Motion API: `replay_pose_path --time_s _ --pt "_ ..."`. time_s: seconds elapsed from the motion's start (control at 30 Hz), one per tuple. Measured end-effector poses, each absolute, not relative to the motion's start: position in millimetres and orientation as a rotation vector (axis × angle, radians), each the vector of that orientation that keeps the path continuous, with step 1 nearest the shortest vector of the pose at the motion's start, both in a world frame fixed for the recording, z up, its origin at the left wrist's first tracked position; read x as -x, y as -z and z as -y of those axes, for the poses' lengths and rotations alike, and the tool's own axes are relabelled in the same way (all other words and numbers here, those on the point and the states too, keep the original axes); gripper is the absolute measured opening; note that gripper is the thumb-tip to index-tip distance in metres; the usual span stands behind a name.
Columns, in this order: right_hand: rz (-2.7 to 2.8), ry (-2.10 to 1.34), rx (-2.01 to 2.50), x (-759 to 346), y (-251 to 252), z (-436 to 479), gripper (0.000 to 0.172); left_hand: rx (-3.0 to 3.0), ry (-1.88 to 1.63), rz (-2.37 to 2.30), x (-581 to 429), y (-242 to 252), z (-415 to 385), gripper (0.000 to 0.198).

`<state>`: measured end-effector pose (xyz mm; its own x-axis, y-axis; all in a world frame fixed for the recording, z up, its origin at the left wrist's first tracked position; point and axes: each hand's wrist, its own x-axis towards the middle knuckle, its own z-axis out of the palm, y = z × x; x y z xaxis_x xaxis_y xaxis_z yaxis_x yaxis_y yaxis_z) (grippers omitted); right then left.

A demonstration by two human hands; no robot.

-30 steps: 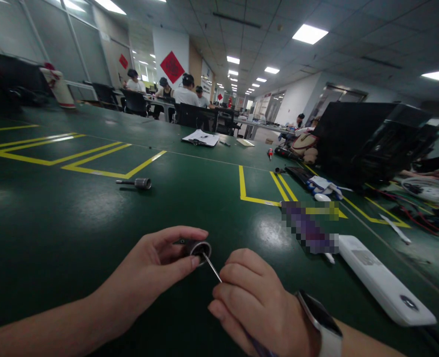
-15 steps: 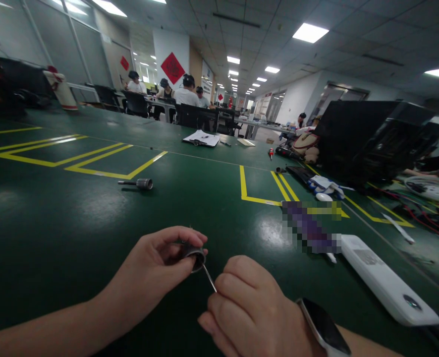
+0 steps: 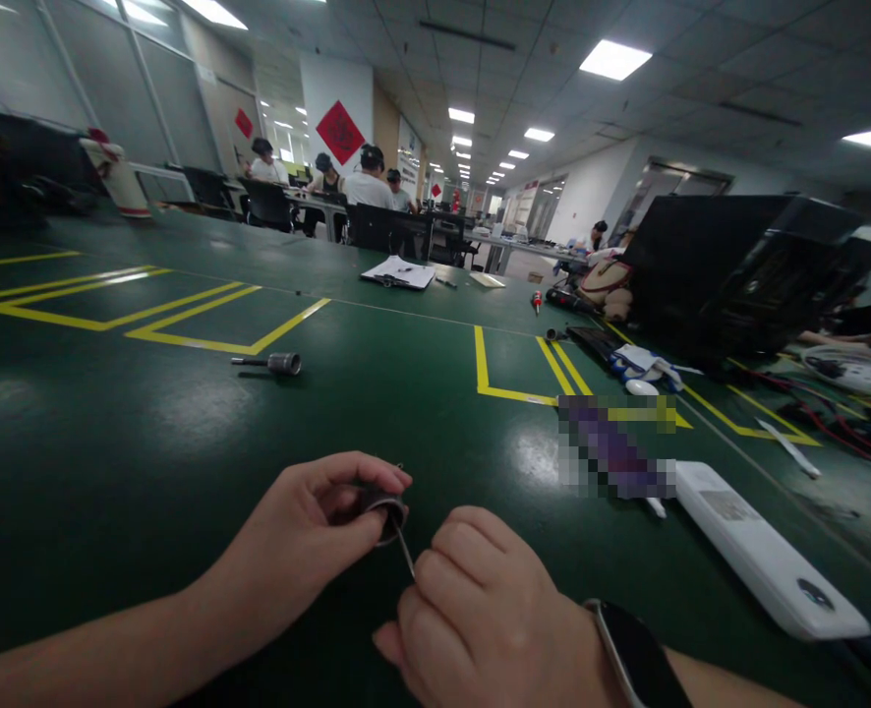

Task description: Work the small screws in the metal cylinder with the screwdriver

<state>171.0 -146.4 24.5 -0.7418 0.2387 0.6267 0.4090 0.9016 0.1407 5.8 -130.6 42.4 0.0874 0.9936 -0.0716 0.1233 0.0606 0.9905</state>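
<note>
My left hand (image 3: 310, 536) pinches a small dark metal cylinder (image 3: 383, 509) between thumb and fingers, just above the green table (image 3: 147, 442). My right hand (image 3: 480, 619) is closed in a fist round a thin tool whose metal shaft (image 3: 404, 553) pokes into the cylinder's open end. A dark watch (image 3: 631, 654) sits on my right wrist. The tool's handle is hidden inside my fist.
A similar metal part with a shaft (image 3: 273, 363) lies farther out on the left. A white flat device (image 3: 764, 560) lies to the right beside a blurred purple patch. Black monitor (image 3: 723, 270), cables, papers (image 3: 398, 272) and seated people (image 3: 366, 187) are beyond. Yellow tape lines mark the table.
My right hand has moved closer to the cylinder, so less of the shaft shows. My left hand has tilted the cylinder's opening downward.
</note>
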Motion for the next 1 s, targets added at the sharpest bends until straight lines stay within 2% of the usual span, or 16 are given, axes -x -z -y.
replay_pose_path --time_s 0.27,0.33,0.43,0.53,0.6,0.7,1.0 --pt "2.283 0.168 0.447 -177 -37 149 0.026 -1.290 -1.002 -1.257 -5 -46 128 0.010" --pt "2.140 -0.047 0.467 -182 -43 147 0.023 -1.252 -1.010 -1.286 -3 -50 127 0.012" --pt "1.887 -0.536 0.778 -189 -43 133 0.018 -1.227 -1.026 -1.306 2 -58 124 0.019" --pt "1.729 -1.062 0.967 -191 -31 109 0.024 -1.196 -1.037 -1.325 5 -65 123 0.026" --pt "1.694 -1.263 1.010 -189 -22 97 0.027 -1.162 -1.042 -1.331 5 -69 123 0.029" --pt "1.671 -1.314 1.053 -186 -14 88 0.028 -1.119 -1.043 -1.313 5 -72 123 0.029" --pt "1.840 -1.117 1.132 -177 -18 90 0.022 -1.068 -1.031 -1.254 5 -69 123 0.028"
